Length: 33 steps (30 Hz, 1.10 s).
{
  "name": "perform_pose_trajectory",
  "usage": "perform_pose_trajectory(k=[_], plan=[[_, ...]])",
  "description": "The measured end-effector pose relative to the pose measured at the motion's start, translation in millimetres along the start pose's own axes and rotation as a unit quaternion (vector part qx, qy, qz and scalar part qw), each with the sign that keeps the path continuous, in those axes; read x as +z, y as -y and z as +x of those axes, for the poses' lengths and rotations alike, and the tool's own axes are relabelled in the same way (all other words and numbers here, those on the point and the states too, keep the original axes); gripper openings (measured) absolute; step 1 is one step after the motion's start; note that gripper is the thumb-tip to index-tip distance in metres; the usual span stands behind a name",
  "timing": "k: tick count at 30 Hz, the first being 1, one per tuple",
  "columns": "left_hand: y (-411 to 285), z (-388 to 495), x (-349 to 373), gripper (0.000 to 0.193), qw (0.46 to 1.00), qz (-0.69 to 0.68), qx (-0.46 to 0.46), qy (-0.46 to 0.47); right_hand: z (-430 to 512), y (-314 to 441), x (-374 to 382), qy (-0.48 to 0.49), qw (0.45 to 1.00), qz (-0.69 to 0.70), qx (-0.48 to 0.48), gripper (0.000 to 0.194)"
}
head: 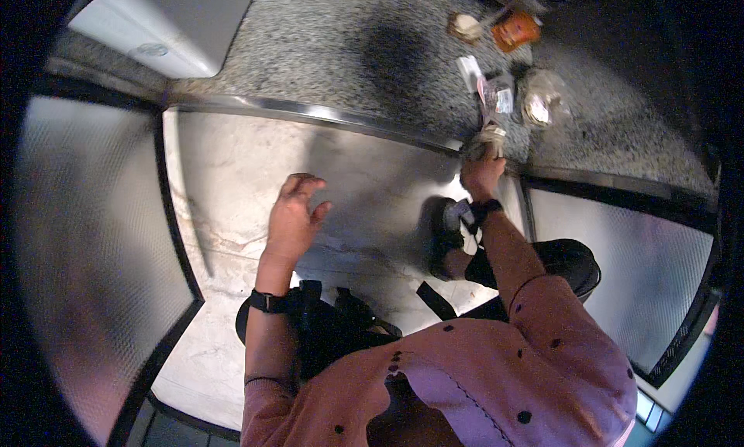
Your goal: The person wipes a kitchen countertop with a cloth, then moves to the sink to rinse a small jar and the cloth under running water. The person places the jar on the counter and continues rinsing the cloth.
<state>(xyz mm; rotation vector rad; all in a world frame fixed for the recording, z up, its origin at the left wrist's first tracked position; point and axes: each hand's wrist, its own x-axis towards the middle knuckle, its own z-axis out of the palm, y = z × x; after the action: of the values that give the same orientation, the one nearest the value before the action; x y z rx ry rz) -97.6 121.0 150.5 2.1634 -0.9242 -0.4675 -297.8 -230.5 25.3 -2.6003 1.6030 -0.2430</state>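
Note:
My right hand (483, 175) reaches to the front edge of a speckled granite slab (302, 57). Its fingers are closed on a small clear plastic packet (491, 136), blurred and partly hidden by the hand. Just beyond lies a clear packet with a pinkish edge and a white label (499, 100), close to a small white box (469, 73). To its right rests a crumpled clear plastic bag (542, 101) with something pale inside. My left hand (296, 214) hangs in the air above the pale floor, fingers slightly curled and apart, holding nothing.
Farther back are an orange packet (516, 31) and a cream-topped round item (467, 27). A white appliance (157, 28) stands at upper left. Textured glass doors with dark frames flank me, one left (104, 243), one right (622, 261). A metal strip (325, 112) edges the slab.

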Motion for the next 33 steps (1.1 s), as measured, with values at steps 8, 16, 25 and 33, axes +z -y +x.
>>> perform_pose_trajectory(k=[8, 16, 25, 33], plan=[[0, -35, -29, 0.034, 0.996, 0.044, -0.080, 0.003, -52, 156, 16, -0.042, 0.978, 0.128, -0.161, 0.059], [-34, -76, -81, 0.038, 0.984, 0.084, -0.155, -0.022, -78, 316, 29, 0.071, 0.922, 0.158, -0.347, 0.064], [-90, -117, -92, 0.048, 0.952, 0.107, -0.288, -0.016, -102, 530, 50, 0.189, 0.727, 0.212, -0.625, 0.058], [-139, -124, -61, 0.047, 0.952, -0.136, -0.271, 0.036, -135, 490, -7, 0.659, 0.511, 0.358, -0.420, 0.055]])
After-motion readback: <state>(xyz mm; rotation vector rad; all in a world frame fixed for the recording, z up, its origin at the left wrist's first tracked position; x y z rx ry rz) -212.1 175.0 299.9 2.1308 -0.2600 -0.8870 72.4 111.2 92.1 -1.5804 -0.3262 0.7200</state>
